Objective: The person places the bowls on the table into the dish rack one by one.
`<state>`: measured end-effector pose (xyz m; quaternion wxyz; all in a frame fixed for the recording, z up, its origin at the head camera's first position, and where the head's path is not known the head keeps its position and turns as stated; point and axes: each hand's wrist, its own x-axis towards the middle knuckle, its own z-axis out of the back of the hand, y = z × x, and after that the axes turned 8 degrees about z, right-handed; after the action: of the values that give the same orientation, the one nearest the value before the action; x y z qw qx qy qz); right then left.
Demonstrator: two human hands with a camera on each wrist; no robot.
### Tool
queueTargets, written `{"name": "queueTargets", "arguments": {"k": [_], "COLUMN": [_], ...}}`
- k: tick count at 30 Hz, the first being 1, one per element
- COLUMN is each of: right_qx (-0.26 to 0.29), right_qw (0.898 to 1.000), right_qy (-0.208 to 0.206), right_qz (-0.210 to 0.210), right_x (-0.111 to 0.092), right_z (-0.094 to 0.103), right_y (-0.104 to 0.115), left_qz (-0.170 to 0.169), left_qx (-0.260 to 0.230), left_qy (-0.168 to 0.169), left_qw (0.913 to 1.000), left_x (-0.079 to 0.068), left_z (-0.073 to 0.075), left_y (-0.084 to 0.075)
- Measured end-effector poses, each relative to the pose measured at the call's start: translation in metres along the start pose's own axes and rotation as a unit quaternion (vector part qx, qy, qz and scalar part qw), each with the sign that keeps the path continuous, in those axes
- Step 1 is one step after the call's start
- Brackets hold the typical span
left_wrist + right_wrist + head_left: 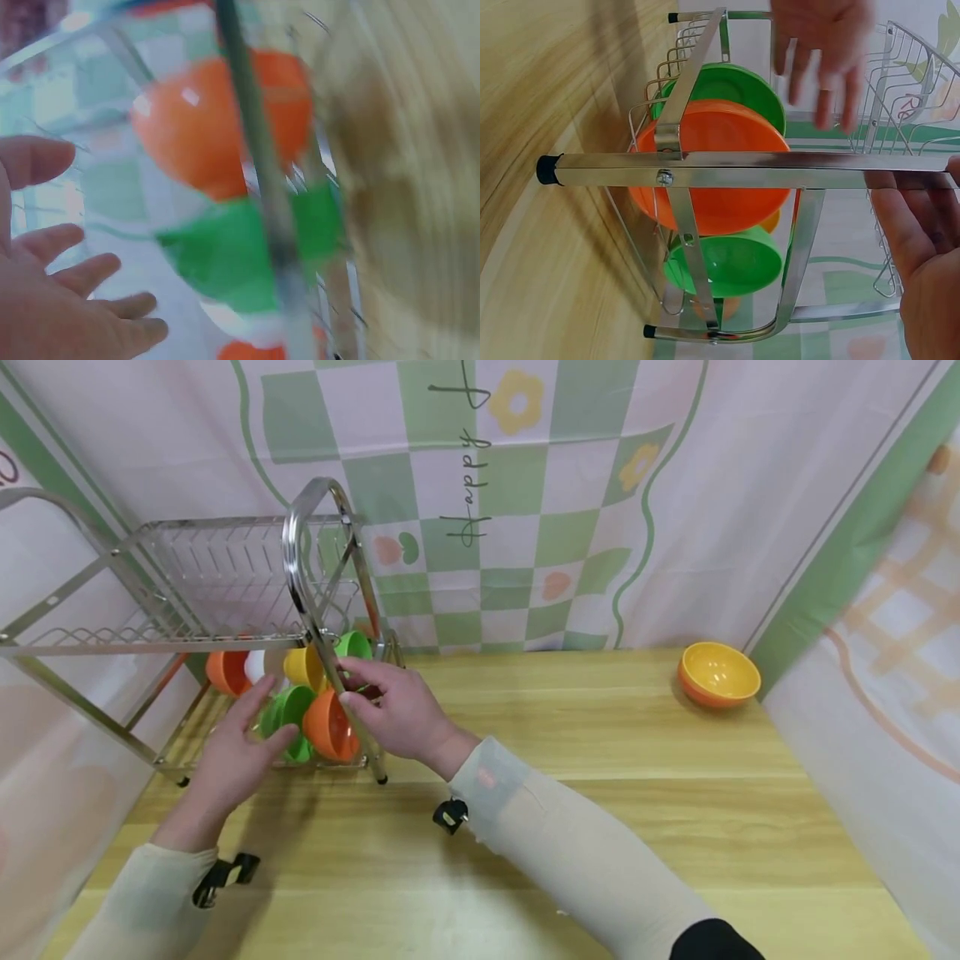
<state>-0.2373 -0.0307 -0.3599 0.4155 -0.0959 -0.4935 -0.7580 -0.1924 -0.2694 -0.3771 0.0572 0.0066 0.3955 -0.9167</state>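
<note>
A two-tier metal dish rack (202, 647) stands at the left of the table. My right hand (401, 706) grips its right front post (780, 171), with fingers behind the post in the right wrist view. My left hand (236, 747) hovers at the rack's front with fingers spread and nothing in them. Bowls sit tilted on the lower tier: an orange bowl (330, 727) by the right post, green bowls (288, 720) beside it. Behind these are an orange bowl (227, 672), a white one (258, 667), a yellow one (302, 667) and a green one (354, 646).
A bowl (718, 675), yellow inside and orange outside, stands upright at the table's far right. The wooden table (600, 793) meets a patterned curtain (517, 527) at the back. The rack's upper tier (225, 568) is a wire basket above the bowls.
</note>
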Motion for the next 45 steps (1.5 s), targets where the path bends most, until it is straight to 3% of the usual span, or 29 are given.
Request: {"name": "queueTargets", "arguments": {"k": [5,9,13,22,28,34,45], "right_qx": [0.000,-0.017,-0.027,-0.036,-0.055,-0.057,-0.054], "right_qw": [1.000,1.000,0.999,0.999,0.998,0.998,0.998], "right_qy": [0.004,0.007,0.009,0.015,0.012,0.012,0.010], "right_qz": [-0.006,-0.015,-0.028,-0.038,-0.027,-0.029,-0.029], "right_x": [0.000,0.001,0.002,0.002,0.001,0.000,-0.002], "right_z": [0.002,0.003,0.004,0.005,0.005,0.004,0.003], "right_y": [0.002,0.004,0.006,0.009,0.010,0.011,0.009], "left_qz": [-0.036,-0.072,-0.056,0.007,0.035,0.029,0.002], "left_qx": [-0.062,-0.130,-0.163,-0.218,-0.213,-0.215,-0.172], "left_qy": [-0.043,-0.015,-0.002,-0.037,-0.065,-0.099,-0.144], "left_qw": [0.9965,0.9887,0.9850,0.9752,0.9743,0.9711,0.9745], "left_x": [-0.021,-0.027,-0.026,-0.022,-0.018,-0.014,-0.014], "left_z": [-0.016,-0.033,-0.045,-0.059,-0.067,-0.074,-0.082], "left_y": [-0.023,-0.033,-0.039,-0.050,-0.055,-0.054,-0.054]}}
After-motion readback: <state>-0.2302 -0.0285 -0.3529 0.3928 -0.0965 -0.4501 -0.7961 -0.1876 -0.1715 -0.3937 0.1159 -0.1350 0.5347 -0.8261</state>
